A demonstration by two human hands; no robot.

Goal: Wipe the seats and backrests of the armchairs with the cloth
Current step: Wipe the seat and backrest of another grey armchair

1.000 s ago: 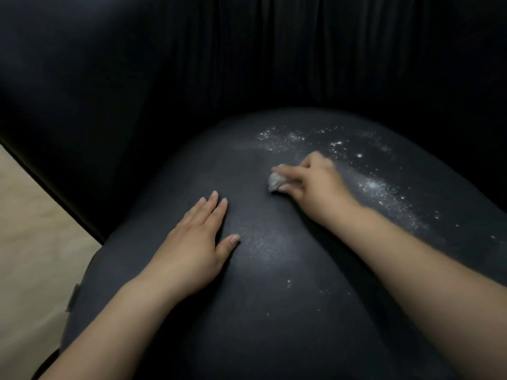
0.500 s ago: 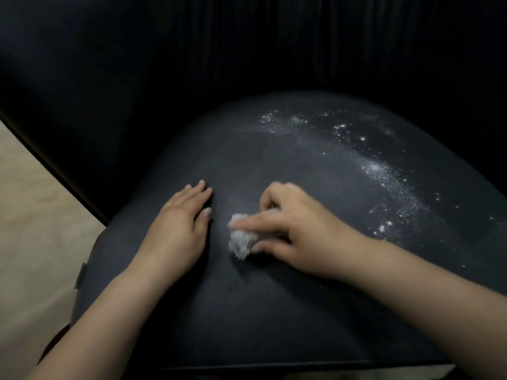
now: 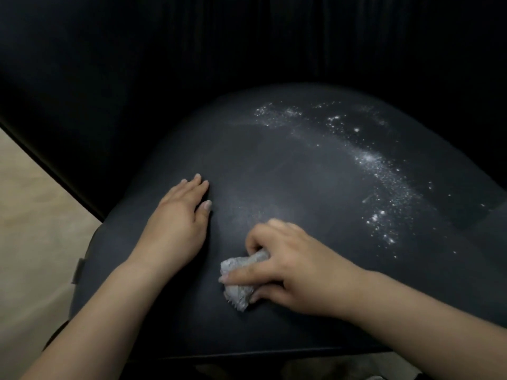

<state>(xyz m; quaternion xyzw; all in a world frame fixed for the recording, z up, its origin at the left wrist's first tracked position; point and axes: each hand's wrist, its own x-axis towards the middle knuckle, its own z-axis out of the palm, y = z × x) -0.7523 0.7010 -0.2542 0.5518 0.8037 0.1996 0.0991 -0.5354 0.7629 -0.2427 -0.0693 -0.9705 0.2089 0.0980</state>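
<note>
A black armchair seat [image 3: 288, 171] fills the middle of the view, with its dark backrest [image 3: 247, 45] rising behind it. White powder [image 3: 378, 171] is scattered in an arc over the seat's far right side. My right hand [image 3: 290, 267] grips a small crumpled grey cloth [image 3: 238, 286] and presses it on the seat near the front edge. My left hand [image 3: 178, 223] lies flat on the seat with straight fingers, just left of the cloth.
The armchair's dark left side [image 3: 68, 127] slopes down to a beige floor [image 3: 30, 215]. The seat's front edge [image 3: 247, 352] runs along the bottom of the view, with pale floor showing below it.
My right hand has dragged the cloth from the powdered far part of the seat toward me, down to the front edge. My left hand stays flat on the seat.
</note>
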